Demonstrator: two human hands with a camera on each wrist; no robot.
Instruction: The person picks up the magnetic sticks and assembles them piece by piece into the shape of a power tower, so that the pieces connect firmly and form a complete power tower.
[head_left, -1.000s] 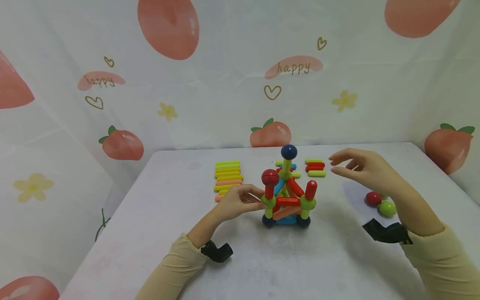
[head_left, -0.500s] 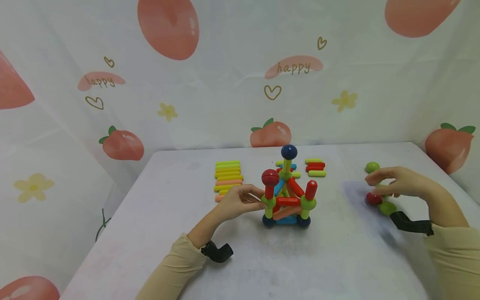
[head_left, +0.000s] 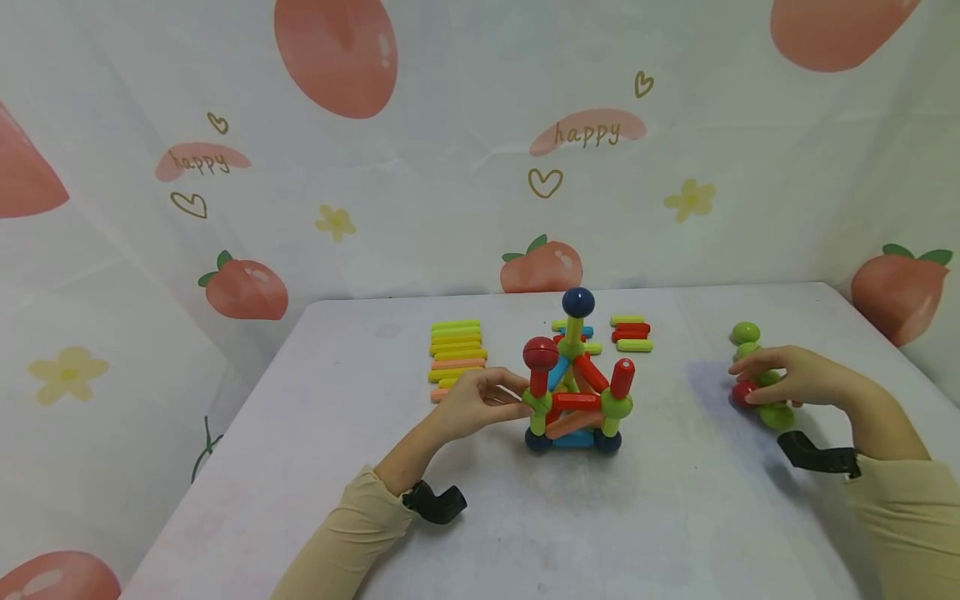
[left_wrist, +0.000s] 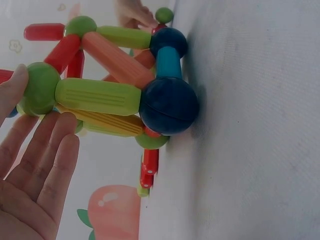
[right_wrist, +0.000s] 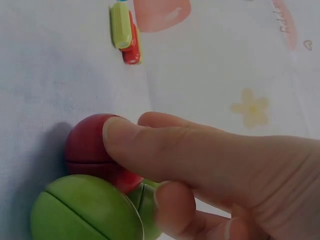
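A built frame of coloured rods and balls (head_left: 576, 402) stands on the table, resting on dark blue balls (left_wrist: 169, 106). My left hand (head_left: 477, 406) pinches the green ball (left_wrist: 41, 87) at its upper left corner, thumb on one side and fingers on the other. A red ball (head_left: 541, 354) and a blue ball (head_left: 578, 302) top its upright rods; a third upright, a red rod (head_left: 622, 379), has a bare end. At the right, my right hand (head_left: 810, 379) holds a loose red ball (right_wrist: 87, 142) between thumb and index finger. Green balls (right_wrist: 82, 212) lie right beside it.
Yellow, green and orange rods (head_left: 457, 342) lie in a column behind the left hand. Short red and green rods (head_left: 632, 333) lie behind the frame, with others partly hidden by it. More green balls (head_left: 746, 332) line the right side. A printed cloth (head_left: 450, 192) hangs behind the table.
My right hand has moved right and down from beside the short rods to the loose balls and taken hold of the red one. The left hand and the frame have stayed put.
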